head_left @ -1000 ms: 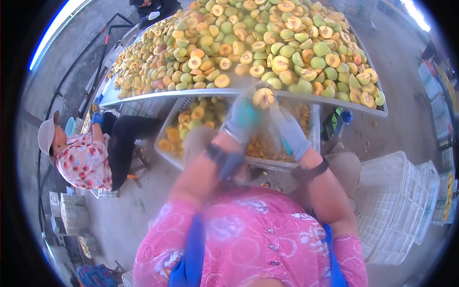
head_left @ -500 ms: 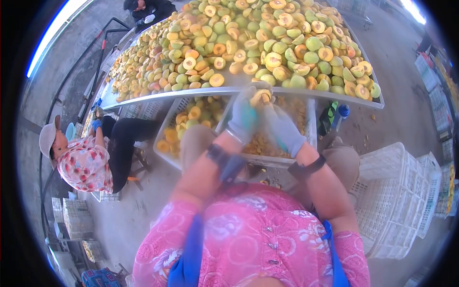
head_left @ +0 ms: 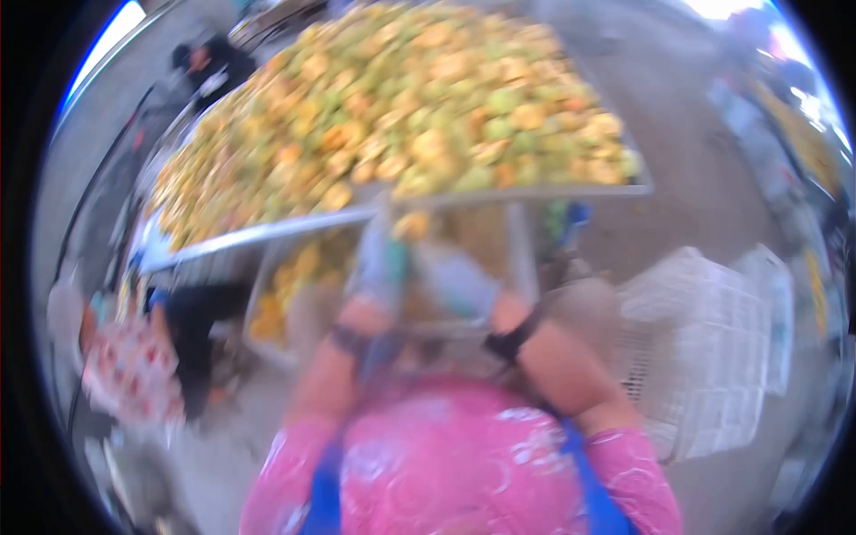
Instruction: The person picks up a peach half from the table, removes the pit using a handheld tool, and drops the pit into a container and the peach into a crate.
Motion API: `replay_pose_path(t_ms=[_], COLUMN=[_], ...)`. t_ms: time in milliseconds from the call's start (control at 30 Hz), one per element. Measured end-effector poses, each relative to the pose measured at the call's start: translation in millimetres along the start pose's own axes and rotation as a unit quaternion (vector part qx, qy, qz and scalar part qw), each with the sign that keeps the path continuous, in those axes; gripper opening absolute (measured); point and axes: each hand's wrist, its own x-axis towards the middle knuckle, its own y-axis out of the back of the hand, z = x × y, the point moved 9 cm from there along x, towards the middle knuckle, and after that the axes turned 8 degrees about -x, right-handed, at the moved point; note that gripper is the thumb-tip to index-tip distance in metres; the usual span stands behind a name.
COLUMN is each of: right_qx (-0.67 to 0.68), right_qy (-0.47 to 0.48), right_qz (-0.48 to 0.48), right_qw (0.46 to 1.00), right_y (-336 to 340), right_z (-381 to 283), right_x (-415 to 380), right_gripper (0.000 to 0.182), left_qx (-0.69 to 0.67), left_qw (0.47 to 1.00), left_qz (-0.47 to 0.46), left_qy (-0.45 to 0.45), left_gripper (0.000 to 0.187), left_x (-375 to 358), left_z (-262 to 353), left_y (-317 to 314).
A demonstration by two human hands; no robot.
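Note:
The whole view is smeared by motion. My left hand, in a pale glove with a green patch, is closed on a yellow-orange peach half just below the tray's front edge. Close on its right is my gloved right hand, angled toward the same fruit. Its fingertips are too blurred to show whether they grip anything. Behind the hands, a large pile of cut peaches covers the metal tray. Beneath my hands is a white crate, with yellowish pieces inside.
Another crate of peaches stands left of my knees. White plastic crates are stacked on my right. A person in a floral shirt sits at the left, and a person in dark clothes is at the far left corner.
The camera view has swung, so the tray and hands appear further left and lower, and everything is more blurred. My hands remain together near the peach, which shows more openly between them.

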Motion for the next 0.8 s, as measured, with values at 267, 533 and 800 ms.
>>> replay_pose_path(t_ms=[267, 533, 800], right_qx=[0.579, 0.475, 0.475], right_qy=[-0.19, -0.15, -0.199], right_qz=[-0.08, 0.042, -0.056], right_qw=[0.789, 0.866, 0.855], right_y=[-28.1, -31.0, -39.3], right_z=[1.7, 23.6, 32.2], right_x=[-7.7, 1.6, -5.9], right_gripper=[0.035, 0.036, 0.038], left_qx=[0.087, 0.184, 0.188], left_qw=[0.994, 0.973, 0.977], left_qz=[0.062, 0.077, -0.072], left_qy=[0.003, -0.118, -0.069], left_gripper=[0.051, 0.05, 0.042], left_x=[-16.0, -26.9, -29.5], left_z=[17.9, 34.3, 35.9], left_y=[-47.6, -59.2, -80.8])
